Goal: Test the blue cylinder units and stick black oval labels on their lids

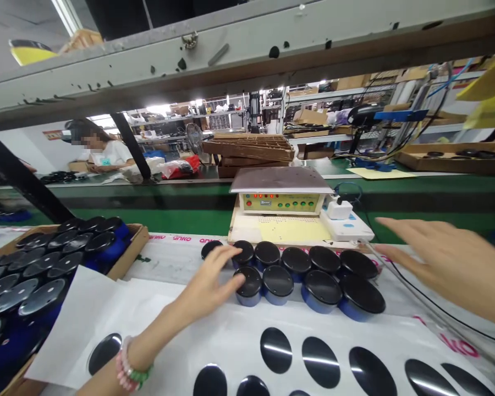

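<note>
Two rows of round parts with glossy black tops and blue sides (278, 285) stand close together on the worktable. At the left end of these rows is my left hand (210, 283), its thumb and fingers apart, with the fingertips at or against the nearest parts. It partly covers one part (209, 248) in the back row. My right hand (449, 261) is raised beyond the right end of the rows, fingers stretched out and holding nothing. In front, a white sheet (231, 335) carries several flat, shiny black discs (320, 362).
A cardboard box (138, 242) full of similar parts stands at left. Behind the rows are a control box (280, 202) and a white power strip (348, 225) with a trailing cable. A shelf beam (247, 49) crosses overhead. Across the green conveyor (185, 214) sits another person (111, 151).
</note>
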Tool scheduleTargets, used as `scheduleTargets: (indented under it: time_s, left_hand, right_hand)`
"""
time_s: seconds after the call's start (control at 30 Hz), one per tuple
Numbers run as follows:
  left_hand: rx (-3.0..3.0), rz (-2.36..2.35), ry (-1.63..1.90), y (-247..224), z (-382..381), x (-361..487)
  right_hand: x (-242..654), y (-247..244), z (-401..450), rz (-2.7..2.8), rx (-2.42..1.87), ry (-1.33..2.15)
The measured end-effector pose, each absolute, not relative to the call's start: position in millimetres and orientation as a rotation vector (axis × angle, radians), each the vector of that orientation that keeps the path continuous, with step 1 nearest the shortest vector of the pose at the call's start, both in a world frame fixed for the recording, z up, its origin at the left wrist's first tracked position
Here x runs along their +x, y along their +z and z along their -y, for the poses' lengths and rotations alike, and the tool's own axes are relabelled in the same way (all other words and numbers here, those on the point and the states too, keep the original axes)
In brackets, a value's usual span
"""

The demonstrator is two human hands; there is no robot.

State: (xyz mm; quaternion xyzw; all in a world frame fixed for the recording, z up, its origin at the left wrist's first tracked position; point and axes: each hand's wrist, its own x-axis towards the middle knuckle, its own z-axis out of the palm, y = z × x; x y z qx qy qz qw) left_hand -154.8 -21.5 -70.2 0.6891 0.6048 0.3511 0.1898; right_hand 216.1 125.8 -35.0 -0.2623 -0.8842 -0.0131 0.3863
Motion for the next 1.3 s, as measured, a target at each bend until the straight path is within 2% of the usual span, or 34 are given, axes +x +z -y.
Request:
scheduleTargets:
  time_s: [0.03,0.07,0.2,0.37,0.5,0.77,0.9,1.03,1.17,1.3]
  left_hand:
    - [1.908,-1.759,1.073,-68.4,17.7,-164.8]
    - [1.863,-1.817,1.137,-69.2,13.6,-174.9]
    - [1.652,-1.900,1.213,-93.2,-1.7,-203.6]
    - [1.498,-1.890,1.339,-114.8,-7.5,-212.3]
    - [1.512,-1.836,1.314,-110.8,-2.8,-209.0]
    - [1.661,-1.543,1.145,-101.3,12.0,-192.5]
    - [1.696,-1.460,1.356,-98.3,13.0,-197.8]
    - [1.809,-1.618,1.601,-99.2,10.9,-202.9]
    - [1.956,-1.980,1.497,-99.7,10.8,-206.6]
    - [1.926,-2.118,1.394,-92.7,11.3,-213.8]
  right_hand:
    - [188.9,-26.2,-118.4,2.344,-0.733,-0.193]
    - [160.5,-19.3,-110.5,2.456,-0.771,-0.210]
    - [55.0,-15.2,-92.8,2.863,-0.658,0.086]
    - [-22.4,-32.3,-107.0,2.985,-0.628,0.203]
    - [-37.2,-29.8,-115.2,3.011,-0.572,0.287]
    - [-23.9,-5.7,-115.6,2.705,-0.424,0.428]
    - [-30.2,0.8,-102.4,2.611,-0.355,0.517]
    - [-51.5,-3.2,-87.2,2.588,-0.286,0.575]
    - [-77.0,-17.6,-79.1,2.579,-0.312,0.581]
    - [-87.8,-22.1,-79.3,2.628,-0.396,0.558]
